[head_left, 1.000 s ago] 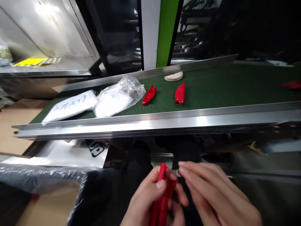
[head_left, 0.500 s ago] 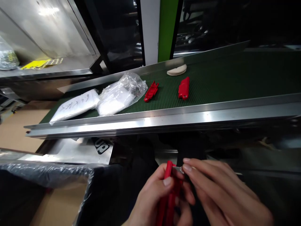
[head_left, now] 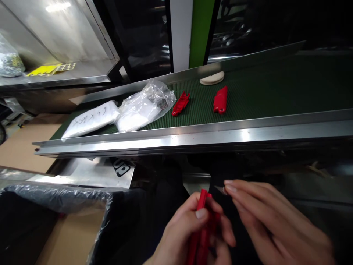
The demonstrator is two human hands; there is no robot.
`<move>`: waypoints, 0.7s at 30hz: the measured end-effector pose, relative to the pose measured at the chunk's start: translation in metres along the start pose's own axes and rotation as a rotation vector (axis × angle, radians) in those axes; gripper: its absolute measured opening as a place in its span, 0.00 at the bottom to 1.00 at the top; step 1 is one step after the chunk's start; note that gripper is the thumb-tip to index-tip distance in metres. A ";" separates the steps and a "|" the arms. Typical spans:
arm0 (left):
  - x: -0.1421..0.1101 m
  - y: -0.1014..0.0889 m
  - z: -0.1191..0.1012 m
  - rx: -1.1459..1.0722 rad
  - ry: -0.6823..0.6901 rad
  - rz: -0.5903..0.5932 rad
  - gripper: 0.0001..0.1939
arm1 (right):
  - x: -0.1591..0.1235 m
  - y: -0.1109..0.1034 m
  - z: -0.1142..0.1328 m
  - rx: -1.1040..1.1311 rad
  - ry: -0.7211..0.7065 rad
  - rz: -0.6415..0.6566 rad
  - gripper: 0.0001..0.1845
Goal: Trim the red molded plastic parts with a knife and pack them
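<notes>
The green conveyor belt (head_left: 261, 99) carries two white bags (head_left: 91, 118), two red plastic parts (head_left: 220, 99) and a beige disc (head_left: 212, 78).

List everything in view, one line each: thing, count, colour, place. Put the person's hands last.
conveyor belt: 1, dark green with steel rails, across the middle
red plastic parts on belt: 2, red, mid-belt, apart from each other
beige disc: 1, beige, far edge of belt
plastic bags: 2, clear and white, left end of belt, side by side
yellow sheet: 1, yellow, steel shelf at upper left
lined box: 1, brown with black film liner, lower left
held red part: 1, red, in left hand
small metal piece: 1, silvery, at right fingertips
left hand: 1, bottom centre, gripping held red part
right hand: 1, bottom right, pinching small metal piece
</notes>
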State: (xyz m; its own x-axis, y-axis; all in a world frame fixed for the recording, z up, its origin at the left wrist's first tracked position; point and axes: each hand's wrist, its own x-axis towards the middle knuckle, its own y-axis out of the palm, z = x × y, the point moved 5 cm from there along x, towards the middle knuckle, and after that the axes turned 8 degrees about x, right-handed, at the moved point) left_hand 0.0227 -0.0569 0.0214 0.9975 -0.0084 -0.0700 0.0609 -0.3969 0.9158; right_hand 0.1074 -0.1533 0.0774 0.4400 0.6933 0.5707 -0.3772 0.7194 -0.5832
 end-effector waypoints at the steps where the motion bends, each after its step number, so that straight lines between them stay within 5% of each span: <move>1: 0.000 0.002 -0.001 -0.014 -0.030 -0.021 0.14 | 0.000 -0.001 0.002 0.010 -0.015 0.020 0.22; 8: -0.009 0.010 -0.011 0.011 -0.101 -0.234 0.15 | 0.002 0.002 0.006 -0.049 -0.134 0.145 0.19; 16: -0.006 0.004 -0.003 -0.064 -0.144 -0.178 0.15 | -0.001 0.007 0.003 -0.092 -0.129 0.139 0.21; 21: -0.010 0.002 -0.006 -0.006 -0.128 -0.291 0.17 | -0.009 0.007 -0.002 -0.099 -0.156 0.191 0.26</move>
State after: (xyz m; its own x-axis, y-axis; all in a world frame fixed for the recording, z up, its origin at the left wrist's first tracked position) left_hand 0.0126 -0.0520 0.0261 0.9257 -0.0107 -0.3781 0.3437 -0.3938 0.8525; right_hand 0.1026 -0.1547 0.0669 0.2346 0.8195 0.5228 -0.3561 0.5729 -0.7382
